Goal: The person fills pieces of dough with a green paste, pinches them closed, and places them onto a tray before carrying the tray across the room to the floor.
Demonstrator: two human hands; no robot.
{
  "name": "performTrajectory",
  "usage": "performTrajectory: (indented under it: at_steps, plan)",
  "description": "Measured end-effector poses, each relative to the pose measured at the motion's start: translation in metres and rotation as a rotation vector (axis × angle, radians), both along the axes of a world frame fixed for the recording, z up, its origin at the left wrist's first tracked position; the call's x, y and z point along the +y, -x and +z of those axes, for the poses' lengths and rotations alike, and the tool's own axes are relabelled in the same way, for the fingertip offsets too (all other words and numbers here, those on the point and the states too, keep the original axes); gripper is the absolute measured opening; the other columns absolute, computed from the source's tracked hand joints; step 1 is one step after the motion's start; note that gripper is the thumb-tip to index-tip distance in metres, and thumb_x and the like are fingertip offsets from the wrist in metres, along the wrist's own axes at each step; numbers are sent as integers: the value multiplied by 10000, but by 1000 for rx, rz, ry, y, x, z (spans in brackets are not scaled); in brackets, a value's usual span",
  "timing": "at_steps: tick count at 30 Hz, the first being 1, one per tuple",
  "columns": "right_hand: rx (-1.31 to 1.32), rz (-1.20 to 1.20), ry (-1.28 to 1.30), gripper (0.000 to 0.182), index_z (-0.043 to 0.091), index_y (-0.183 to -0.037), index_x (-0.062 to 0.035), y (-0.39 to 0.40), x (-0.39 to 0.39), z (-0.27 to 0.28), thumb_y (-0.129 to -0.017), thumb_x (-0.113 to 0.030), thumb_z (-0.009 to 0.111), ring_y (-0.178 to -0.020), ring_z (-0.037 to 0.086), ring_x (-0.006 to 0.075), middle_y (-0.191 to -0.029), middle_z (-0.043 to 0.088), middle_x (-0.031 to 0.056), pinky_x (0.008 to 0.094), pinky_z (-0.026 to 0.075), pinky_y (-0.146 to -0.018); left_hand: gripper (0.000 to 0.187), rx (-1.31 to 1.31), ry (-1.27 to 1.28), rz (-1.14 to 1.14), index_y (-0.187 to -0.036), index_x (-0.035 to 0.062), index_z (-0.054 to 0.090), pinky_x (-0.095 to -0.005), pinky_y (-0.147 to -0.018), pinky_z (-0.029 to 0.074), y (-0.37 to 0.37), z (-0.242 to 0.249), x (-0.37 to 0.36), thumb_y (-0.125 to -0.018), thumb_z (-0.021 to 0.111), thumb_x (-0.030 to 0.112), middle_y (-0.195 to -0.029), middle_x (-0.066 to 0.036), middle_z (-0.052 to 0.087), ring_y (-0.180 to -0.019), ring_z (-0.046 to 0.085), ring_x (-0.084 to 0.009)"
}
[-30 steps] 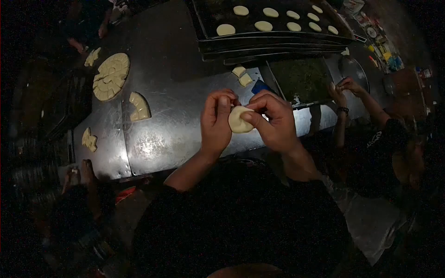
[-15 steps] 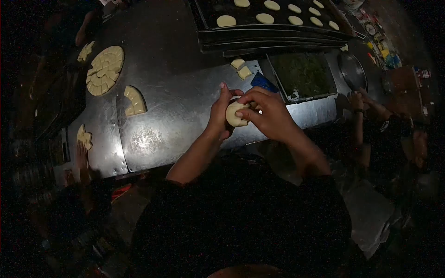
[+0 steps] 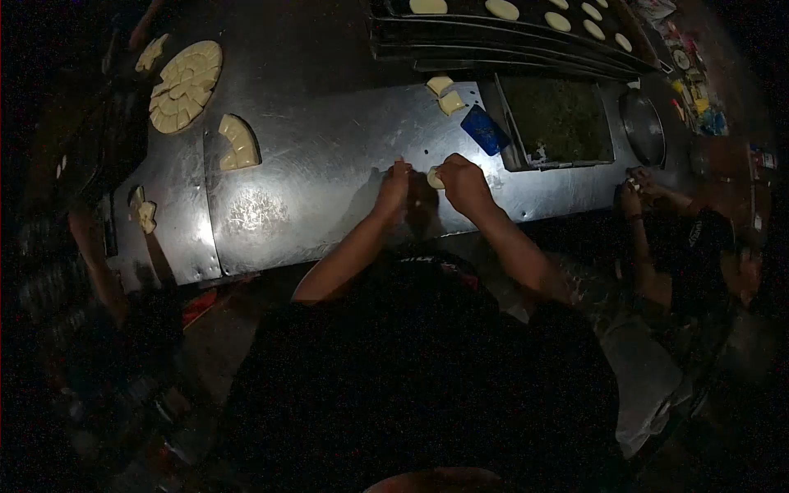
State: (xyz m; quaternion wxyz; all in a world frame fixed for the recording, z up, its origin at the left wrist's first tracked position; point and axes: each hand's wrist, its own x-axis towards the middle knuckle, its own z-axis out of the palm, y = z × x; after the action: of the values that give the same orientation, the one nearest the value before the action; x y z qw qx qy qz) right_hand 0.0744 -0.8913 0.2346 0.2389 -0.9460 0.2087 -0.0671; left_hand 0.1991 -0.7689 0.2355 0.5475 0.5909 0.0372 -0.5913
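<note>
A pale, rounded piece of dough [image 3: 436, 177] is pinched in my right hand [image 3: 467, 189], over the near part of the metal table; the fingers cover much of it. My left hand [image 3: 395, 191] is a short way to the left, apart from the dough and seen edge-on. Its fingers are dim and partly hidden, so their closing cannot be made out. Two small cut dough pieces [image 3: 450, 103] lie beyond my hands, with a blue scraper-like flat piece [image 3: 483, 130] beside them.
A dark square pan [image 3: 559, 123] and a round pan [image 3: 643, 127] stand to the right. Stacked trays [image 3: 526, 37] hold flattened dough rounds at the back. A divided dough disc [image 3: 186, 86] and a dough arc [image 3: 238, 144] lie left. Co-workers' hands [image 3: 637, 185] work at the right.
My hands have moved apart. The dough has left my left hand and stays in my right. The view has shifted, and a co-worker's hand at the left has drawn back from a dough piece.
</note>
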Motion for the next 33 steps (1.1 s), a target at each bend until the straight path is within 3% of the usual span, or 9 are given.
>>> performTrajectory:
  at_steps: [1, 8, 10, 13, 19, 22, 27, 29, 33]
  plan:
    - [138, 13, 40, 81, 635, -731, 14, 9, -7, -49, -752, -59, 608, -749, 604, 281, -848, 602, 159, 366, 498, -667, 597, -110, -53, 11, -1210, 50, 437, -348, -708, 454, -3, -6, 11, -924, 311, 558, -1057, -84, 550, -813, 536, -195]
    - [-172, -108, -110, 207, 681, -949, -48, -55, -22, 71, -844, -192, 575, -1144, 458, 352, -1261, 505, 160, 420, 356, -958, 497, -306, -115, 159, -1154, 19, 451, -320, -607, 468, -32, -24, 77, -936, 375, 459, -973, -84, 537, -730, 551, -176]
    - [-508, -202, 238, 328, 609, -1122, -107, -73, -20, 49, -918, -325, 472, -1276, 328, 350, -1356, 417, 121, 553, 193, -1036, 467, -369, -89, 247, -1150, 14, 456, -309, -624, 464, -35, -20, 81, -946, 376, 427, -968, -86, 543, -729, 551, -169]
    - [58, 39, 266, 512, 398, -1329, -95, -57, 6, -34, -915, -392, 448, -1333, 195, 378, -1449, 218, 180, 594, 92, -1051, 446, -497, -97, 267, -1155, 13, 462, -305, -646, 464, -41, -12, 74, -953, 380, 402, -963, -88, 550, -731, 551, -158]
    - [-4, -84, -75, 658, 279, -1388, -74, -64, -14, -75, -896, -472, 456, -1345, 135, 402, -1448, 172, 219, 559, 66, -1072, 367, -642, 65, 167, -1120, -2, 519, -297, -681, 479, -60, -5, 5, -941, 449, 311, -972, -105, 607, -762, 584, -156]
    - [78, 157, -173, 536, 397, -1276, 2, -35, -30, -47, -842, -251, 584, -1197, 346, 405, -1292, 358, 241, 473, 332, -975, 358, -866, 169, -90, -1072, -20, 557, -336, -704, 493, -83, -11, -61, -923, 471, 293, -959, -146, 626, -796, 616, -211]
    - [301, 97, 58, 303, 535, -1002, -19, 0, -11, 3, -724, -116, 608, -860, 539, 311, -900, 533, 142, 440, 443, -713, 309, -1366, -100, -630, -981, -14, 604, -447, -826, 449, -97, -27, -191, -843, 552, 257, -959, -204, 622, -882, 597, -367]
    - [364, 217, -639, 288, 489, -1037, -19, -9, -31, 13, -816, -178, 586, -818, 577, 325, -860, 563, 164, 431, 449, -724, 317, -1407, -86, -614, -983, -11, 602, -451, -830, 442, -87, -34, -213, -826, 572, 263, -967, -207, 617, -879, 592, -374]
    - [391, 415, -741, 324, 534, -1134, -79, -59, -84, 108, -820, -126, 597, -802, 639, 287, -929, 630, 151, 355, 502, -686, 344, -1502, 8, -415, -1006, -10, 583, -442, -810, 445, -80, -87, -225, -795, 605, 260, -976, -209, 603, -885, 578, -378]
